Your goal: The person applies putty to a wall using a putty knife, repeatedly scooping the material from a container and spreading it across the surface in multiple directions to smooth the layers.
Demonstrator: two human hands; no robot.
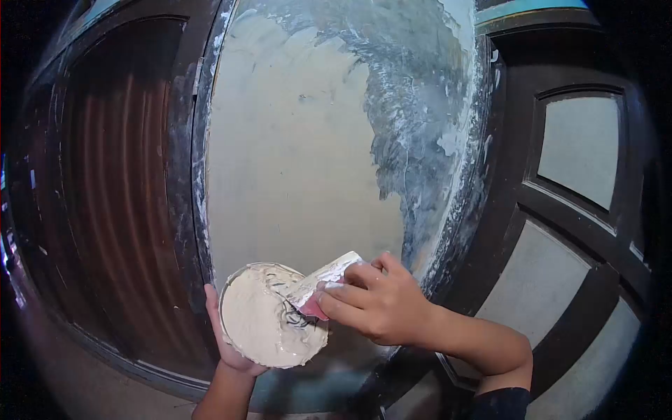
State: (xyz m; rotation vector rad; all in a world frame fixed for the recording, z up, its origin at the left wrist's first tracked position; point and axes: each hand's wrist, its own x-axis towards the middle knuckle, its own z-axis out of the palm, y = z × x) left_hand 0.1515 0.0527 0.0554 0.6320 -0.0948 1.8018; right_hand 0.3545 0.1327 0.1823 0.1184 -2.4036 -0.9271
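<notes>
A round tub of cream-coloured paste (245, 318) rests in my left hand (225, 343), whose fingers wrap its left side and underside. My right hand (374, 301) grips a flat scraper (336, 271) with a pink part and a paste-coated surface. The scraper's lower left edge is at the paste, over dark streaks near the tub's right side. Behind them stands a wall panel (287, 154), coated with smooth cream paste on the left and centre. Its upper right part shows patchy grey-blue surface (413, 119).
To the left is a dark wooden frame (183, 140) with a reddish-brown curtain (119, 161) behind it. On the right stands a dark door (514, 140) with pale inset panels (577, 150). A light blue band (308, 392) runs along the wall's bottom.
</notes>
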